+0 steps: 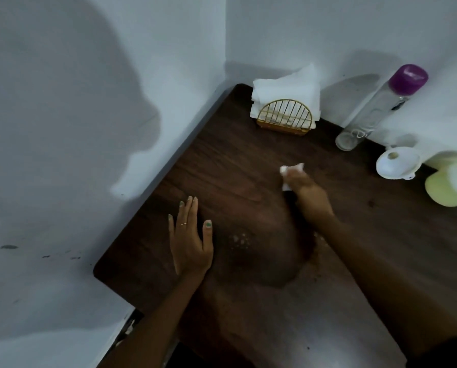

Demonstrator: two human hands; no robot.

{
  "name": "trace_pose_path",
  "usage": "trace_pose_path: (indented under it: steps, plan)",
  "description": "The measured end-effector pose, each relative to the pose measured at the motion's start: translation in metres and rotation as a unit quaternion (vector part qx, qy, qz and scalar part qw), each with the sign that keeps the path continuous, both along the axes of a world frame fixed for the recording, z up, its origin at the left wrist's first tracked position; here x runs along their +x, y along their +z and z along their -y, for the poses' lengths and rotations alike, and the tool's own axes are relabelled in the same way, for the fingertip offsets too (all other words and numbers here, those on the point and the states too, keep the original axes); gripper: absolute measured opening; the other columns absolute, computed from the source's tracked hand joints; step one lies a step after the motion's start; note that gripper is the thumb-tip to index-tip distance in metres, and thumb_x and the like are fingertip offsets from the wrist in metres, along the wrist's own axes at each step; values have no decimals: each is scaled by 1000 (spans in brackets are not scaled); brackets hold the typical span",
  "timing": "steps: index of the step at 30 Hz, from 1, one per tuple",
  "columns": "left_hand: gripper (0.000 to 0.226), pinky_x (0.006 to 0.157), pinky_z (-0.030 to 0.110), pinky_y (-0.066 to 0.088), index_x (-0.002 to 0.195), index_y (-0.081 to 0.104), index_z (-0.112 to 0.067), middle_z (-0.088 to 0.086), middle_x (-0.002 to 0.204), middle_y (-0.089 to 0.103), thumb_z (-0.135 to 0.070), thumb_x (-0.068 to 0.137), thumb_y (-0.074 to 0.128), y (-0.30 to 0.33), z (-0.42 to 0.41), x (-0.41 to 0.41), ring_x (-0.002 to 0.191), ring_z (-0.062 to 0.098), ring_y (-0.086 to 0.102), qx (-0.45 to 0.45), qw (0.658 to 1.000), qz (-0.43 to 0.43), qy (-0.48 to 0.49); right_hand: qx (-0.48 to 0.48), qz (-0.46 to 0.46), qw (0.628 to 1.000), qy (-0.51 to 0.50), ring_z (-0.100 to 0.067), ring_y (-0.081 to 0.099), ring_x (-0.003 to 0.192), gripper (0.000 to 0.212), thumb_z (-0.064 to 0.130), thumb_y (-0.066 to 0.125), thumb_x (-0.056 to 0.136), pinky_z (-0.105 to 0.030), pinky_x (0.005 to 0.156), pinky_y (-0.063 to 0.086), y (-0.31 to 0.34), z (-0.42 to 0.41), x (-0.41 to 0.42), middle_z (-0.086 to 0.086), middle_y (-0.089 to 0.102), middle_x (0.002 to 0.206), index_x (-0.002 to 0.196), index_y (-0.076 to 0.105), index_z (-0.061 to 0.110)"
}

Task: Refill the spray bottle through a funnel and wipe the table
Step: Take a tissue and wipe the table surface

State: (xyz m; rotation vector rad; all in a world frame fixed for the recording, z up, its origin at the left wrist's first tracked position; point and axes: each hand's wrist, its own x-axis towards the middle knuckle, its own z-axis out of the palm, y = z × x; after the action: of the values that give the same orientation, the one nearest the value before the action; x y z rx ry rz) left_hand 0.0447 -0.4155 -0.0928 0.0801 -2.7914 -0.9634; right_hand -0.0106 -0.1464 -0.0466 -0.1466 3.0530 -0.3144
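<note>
My right hand (308, 192) grips a crumpled white tissue (292, 170) and presses it on the dark wooden table (381, 235), a little right of the middle; the hand is blurred. Flat on the tabletop near the left edge rests my left hand (188, 239), fingers straight. A patch of small wet droplets (240, 239) shows just right of it. The white funnel (397, 162) lies at the right, by the wall. A clear bottle with a purple cap (376, 110) stands behind it. Part of a pale yellow bottle (449, 185) shows at the right edge.
A gold wire holder with white napkins (285, 110) stands in the back corner against the white walls. The table's left edge runs diagonally along the wall, and its near left corner is rounded.
</note>
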Motion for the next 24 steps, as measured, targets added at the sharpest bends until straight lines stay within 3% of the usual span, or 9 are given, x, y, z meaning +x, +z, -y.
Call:
trace_pose_path:
  steps: [3, 5, 8, 10, 14, 17, 20, 22, 24]
  plan:
    - [66, 120, 38, 11, 141, 44, -10, 6, 148, 44, -51, 99, 14, 0, 0, 1, 143, 20, 31, 2, 1000, 4, 2, 15, -5, 980, -198, -27, 46, 127, 45, 19, 50, 95, -40, 103, 40, -5, -32, -9, -6, 46, 143, 140, 44, 20]
    - [62, 120, 38, 11, 141, 45, -10, 6, 147, 45, -46, 99, 17, 1, 0, 1, 143, 19, 31, 8, 1000, 8, 3, 58, -5, 975, -214, -28, 39, 133, 48, 6, 47, 94, -39, 103, 40, -13, -28, -8, -9, 44, 143, 141, 41, 12]
    - [57, 120, 39, 12, 141, 45, -11, 5, 147, 46, -40, 99, 20, 2, -1, 0, 142, 19, 32, 17, 1000, 9, 3, -55, 29, 978, -201, -20, 61, 107, 43, 55, 54, 87, -30, 85, 49, -16, 25, 18, 1, 67, 109, 114, 65, 23]
    - [56, 120, 40, 13, 140, 45, -11, 5, 147, 46, -38, 99, 20, 3, -1, 0, 142, 18, 32, 21, 1000, 11, 4, -128, -6, 989, -73, -19, 61, 111, 50, 63, 51, 85, -39, 95, 48, -28, 74, 42, 1, 67, 117, 114, 66, 26]
    - [55, 119, 40, 13, 140, 46, -11, 5, 147, 46, -37, 98, 21, 4, -1, 1, 142, 17, 32, 25, 1000, 15, 5, -107, -50, 966, 232, -26, 50, 128, 41, 15, 53, 88, -37, 108, 38, -41, 129, 100, -12, 54, 136, 128, 56, 6]
    - [56, 119, 41, 13, 140, 46, -10, 5, 147, 46, -37, 98, 21, 4, -1, 1, 142, 18, 32, 24, 1000, 14, 1, -107, -57, 936, 330, -19, 40, 134, 47, 12, 58, 85, -31, 113, 26, -42, 111, 100, -8, 48, 142, 131, 53, 9]
    - [56, 120, 41, 14, 139, 47, -10, 5, 146, 47, -38, 98, 21, 4, 0, 1, 141, 19, 33, 24, 1000, 12, 3, -164, -24, 950, 264, 6, 16, 139, 41, 36, 35, 100, -16, 116, 9, -24, 68, 79, 18, 26, 150, 139, 45, 29]
    - [56, 120, 41, 15, 139, 48, -10, 5, 145, 48, -39, 99, 21, 4, -1, 1, 141, 19, 34, 24, 1000, 14, 3, -124, -55, 983, 121, -6, 37, 134, 45, 61, 34, 92, -27, 113, 26, -18, 31, 61, 16, 45, 142, 126, 56, 42]
    - [56, 120, 42, 15, 138, 49, -10, 5, 145, 49, -39, 99, 21, 3, -1, 0, 141, 19, 35, 21, 1000, 16, 2, -71, -13, 994, -80, -13, 54, 117, 29, 59, 54, 86, -36, 101, 40, -3, -7, 47, 13, 60, 125, 111, 64, 47]
